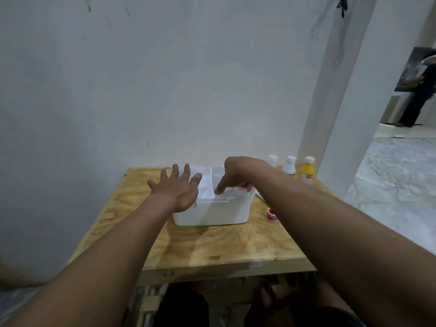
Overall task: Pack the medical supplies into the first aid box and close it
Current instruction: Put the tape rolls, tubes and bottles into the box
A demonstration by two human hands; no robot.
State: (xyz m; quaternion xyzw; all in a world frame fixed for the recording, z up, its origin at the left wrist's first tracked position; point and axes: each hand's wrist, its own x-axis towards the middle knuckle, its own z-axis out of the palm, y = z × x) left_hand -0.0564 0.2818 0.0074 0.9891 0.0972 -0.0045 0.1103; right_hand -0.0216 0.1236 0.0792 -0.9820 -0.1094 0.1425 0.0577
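A white first aid box (pixel 212 212) stands open on the wooden table (pixel 212 246), with a white divided tray inside. My left hand (pixel 177 190) hovers flat over the box's left rim, fingers spread, holding nothing. My right hand (pixel 236 177) curls over the right compartment, fingertips down on the tray's near edge; whether it grips anything is hidden. Two white bottles (pixel 289 165) and a yellow bottle (pixel 306 172) stand at the table's back right. A small red-and-white tape roll (pixel 270 213) lies right of the box.
The table backs onto a white wall (pixel 165 90). A white pillar (pixel 330 114) rises behind the bottles. Something flat and white (pixel 260 195) lies beside the box under my right forearm. A person stands far off at the right (pixel 417 90).
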